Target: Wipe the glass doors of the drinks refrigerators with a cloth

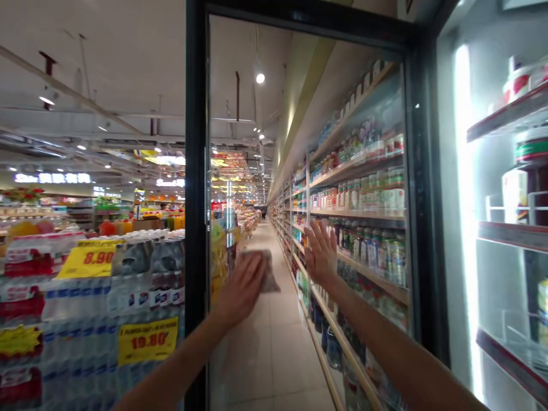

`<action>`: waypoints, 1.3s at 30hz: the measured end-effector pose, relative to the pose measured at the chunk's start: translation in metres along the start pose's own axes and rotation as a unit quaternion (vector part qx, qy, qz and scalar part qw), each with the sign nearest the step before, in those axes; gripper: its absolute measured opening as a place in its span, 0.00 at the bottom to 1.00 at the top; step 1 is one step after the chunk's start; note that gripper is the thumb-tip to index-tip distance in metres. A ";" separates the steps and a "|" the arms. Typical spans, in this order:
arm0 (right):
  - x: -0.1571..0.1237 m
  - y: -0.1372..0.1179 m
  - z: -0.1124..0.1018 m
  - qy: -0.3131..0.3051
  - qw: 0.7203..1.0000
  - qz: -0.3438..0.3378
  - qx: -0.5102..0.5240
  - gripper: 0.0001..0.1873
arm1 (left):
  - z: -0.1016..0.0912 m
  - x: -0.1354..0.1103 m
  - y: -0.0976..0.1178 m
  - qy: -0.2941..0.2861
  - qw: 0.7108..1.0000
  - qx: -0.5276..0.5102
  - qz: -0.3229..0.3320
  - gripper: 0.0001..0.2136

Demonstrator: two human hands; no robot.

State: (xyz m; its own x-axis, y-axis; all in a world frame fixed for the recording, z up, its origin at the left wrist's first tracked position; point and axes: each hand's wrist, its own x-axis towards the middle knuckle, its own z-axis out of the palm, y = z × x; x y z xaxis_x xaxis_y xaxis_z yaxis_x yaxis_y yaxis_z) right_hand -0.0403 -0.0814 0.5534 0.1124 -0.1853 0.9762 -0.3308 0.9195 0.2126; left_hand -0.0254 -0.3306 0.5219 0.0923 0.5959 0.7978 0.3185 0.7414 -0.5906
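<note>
A tall glass door (274, 354) in a black frame (197, 171) stands swung open before me. My left hand (245, 285) presses a greyish cloth (269, 277) against the glass, the fingers lying over it; hand and cloth are slightly blurred. To the right, my right hand (322, 254) is raised with its fingers spread and the palm toward the same pane, seemingly touching it. Nothing is held in that hand.
Right of the door, a lit cooler has shelves (509, 235) with bottles and a bright light strip (466, 188). At left stand stacked packs of bottles (77, 308) with yellow price signs (148, 341). A tiled aisle and long drink shelves (363, 214) appear in the glass.
</note>
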 end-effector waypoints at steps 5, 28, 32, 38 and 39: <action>0.000 0.001 0.001 0.003 1.000 -0.005 0.006 0.26 | 0.000 -0.019 0.013 -0.072 0.989 -0.019 0.126 0.21; -0.002 0.004 0.005 0.031 0.999 -0.005 0.038 0.21 | 0.004 -0.020 -0.001 0.018 0.998 -0.051 0.034 0.15; -0.002 0.005 0.004 0.033 0.998 -0.008 0.044 0.21 | 0.004 0.002 -0.017 0.040 0.997 -0.005 -0.058 0.23; -0.001 0.006 0.005 0.038 0.997 -0.016 0.062 0.23 | 0.003 0.018 -0.025 -0.001 1.000 -0.002 0.031 0.23; -0.001 0.006 0.006 0.039 0.997 -0.015 0.066 0.23 | 0.003 0.022 -0.027 0.024 0.999 0.012 -0.043 0.23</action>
State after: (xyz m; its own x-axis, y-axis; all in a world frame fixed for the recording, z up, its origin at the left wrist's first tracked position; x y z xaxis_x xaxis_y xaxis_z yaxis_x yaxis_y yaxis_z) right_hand -0.0478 -0.0772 0.5536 0.1953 -0.1799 0.9641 -0.4460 0.8592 0.2507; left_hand -0.0344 -0.3368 0.5548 0.1115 0.5140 0.8505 0.3049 0.7969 -0.5215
